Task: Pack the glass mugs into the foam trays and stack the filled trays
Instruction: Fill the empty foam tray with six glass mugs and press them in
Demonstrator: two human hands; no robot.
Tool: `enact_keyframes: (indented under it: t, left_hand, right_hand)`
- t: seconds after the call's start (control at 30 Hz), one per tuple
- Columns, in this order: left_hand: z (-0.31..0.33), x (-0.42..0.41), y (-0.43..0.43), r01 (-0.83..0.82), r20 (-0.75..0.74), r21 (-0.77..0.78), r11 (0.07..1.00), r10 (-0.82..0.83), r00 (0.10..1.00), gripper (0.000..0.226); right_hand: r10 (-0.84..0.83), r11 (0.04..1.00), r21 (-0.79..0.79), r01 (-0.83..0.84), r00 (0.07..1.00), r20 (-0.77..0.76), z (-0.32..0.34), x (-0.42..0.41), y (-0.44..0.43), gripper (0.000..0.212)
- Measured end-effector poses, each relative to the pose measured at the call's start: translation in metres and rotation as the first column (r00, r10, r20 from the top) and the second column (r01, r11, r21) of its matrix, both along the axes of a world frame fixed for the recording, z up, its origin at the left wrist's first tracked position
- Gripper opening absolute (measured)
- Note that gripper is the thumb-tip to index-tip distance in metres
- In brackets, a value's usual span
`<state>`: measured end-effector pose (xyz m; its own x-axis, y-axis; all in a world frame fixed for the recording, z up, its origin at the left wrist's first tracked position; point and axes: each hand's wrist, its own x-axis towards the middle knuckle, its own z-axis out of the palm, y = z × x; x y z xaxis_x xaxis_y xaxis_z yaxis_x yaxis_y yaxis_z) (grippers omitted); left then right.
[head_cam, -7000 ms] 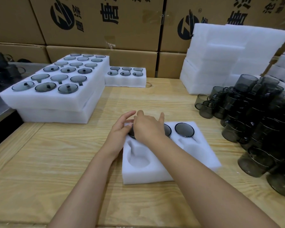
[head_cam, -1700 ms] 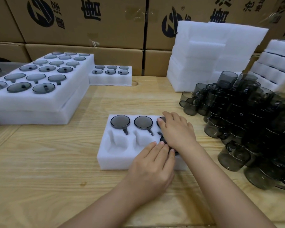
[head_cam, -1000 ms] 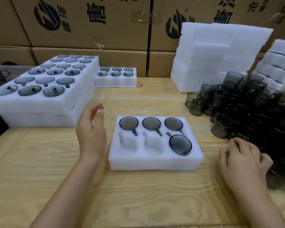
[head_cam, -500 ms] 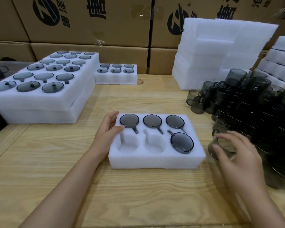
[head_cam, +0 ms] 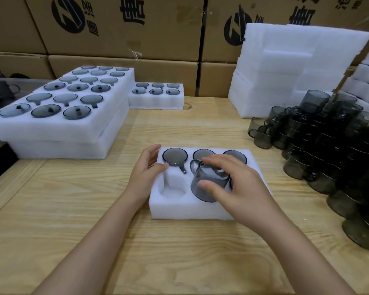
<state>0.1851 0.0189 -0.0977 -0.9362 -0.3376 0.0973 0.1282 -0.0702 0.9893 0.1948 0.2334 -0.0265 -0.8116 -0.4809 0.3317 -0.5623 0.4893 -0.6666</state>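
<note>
The tray point(head_cam: 192, 210) sits in the middle of the frame on the wood table point(head_cam: 62, 220). Right hand point(head_cam: 241, 188) holds a mug point(head_cam: 202, 187) from above, thumb on its near side, fingers curled over the far rim. The mug is upside down w/ its handle toward the left, right over the middle front hole of the tray. Can't tell if it touches the foam yet.

Left hand point(head_cam: 146, 173) rests on the left edge of the tray, fingers loosely open, thumb on top of the foam, holding nothing.

Back row of the tray has 3 mugs in it. The left one point(head_cam: 175, 156) shows clear; the other 2 are partly hidden by the right hand. Front left hole point(head_cam: 170, 189) is empty.

Right side of the frame: a big pile of loose mugs point(head_cam: 332, 145). Upper left: stacked full trays point(head_cam: 58, 124), w/ one small full tray point(head_cam: 157, 96) just beside them. Upper right: a stack of blank foam point(head_cam: 290, 67). Boxes point(head_cam: 119, 28) fill the top.
</note>
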Motion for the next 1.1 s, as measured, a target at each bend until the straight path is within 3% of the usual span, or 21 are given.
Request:
enact_keyframes:
  t: [0.37,0.47,0.53,0.63,0.73,0.83,1.03,1.1]
  left_hand:
    - [-0.001,0.0,0.0,-0.009,-0.025,-0.032,0.999,0.009,1.0,0.058]
    - [0.002,0.001,0.001,-0.007,-0.027,-0.056,0.998,0.006,1.0,0.057]
    - [0.009,0.005,0.003,-0.059,-0.041,-0.177,0.982,0.053,0.998,0.055]
    - [0.024,0.013,0.005,-0.167,-0.174,-0.428,0.888,0.1,0.98,0.046]
    - [0.037,0.024,0.016,-0.122,-0.307,-0.61,0.783,-0.091,0.947,0.04]
    - [0.037,0.03,0.028,-0.084,-0.329,-0.769,0.633,-0.28,0.902,0.038]
    - [0.034,0.03,0.029,-0.11,-0.305,-0.891,0.44,-0.401,0.864,0.038]
    - [0.033,0.029,0.029,-0.109,-0.299,-0.901,0.419,-0.418,0.858,0.038]
  right_hand:
    - [0.193,0.927,0.331,-0.174,0.981,-0.023,0.007,-0.03,0.006,0.05]
    - [0.229,0.934,0.271,-0.232,0.972,0.043,0.017,-0.041,0.0,0.051]
    - [0.239,0.952,0.178,-0.248,0.969,0.069,0.02,-0.051,-0.006,0.05]
    - [0.305,0.925,0.196,-0.327,0.943,0.137,0.012,-0.065,-0.015,0.044]
    - [0.345,0.906,0.118,-0.406,0.872,0.348,-0.001,-0.072,-0.017,0.04]
    - [0.378,0.864,0.219,-0.453,0.872,0.309,-0.007,-0.075,-0.014,0.034]
    - [0.288,0.849,0.402,-0.343,0.938,0.191,-0.018,-0.075,-0.01,0.044]
    - [0.277,0.845,0.417,-0.334,0.941,0.192,-0.018,-0.075,-0.009,0.043]
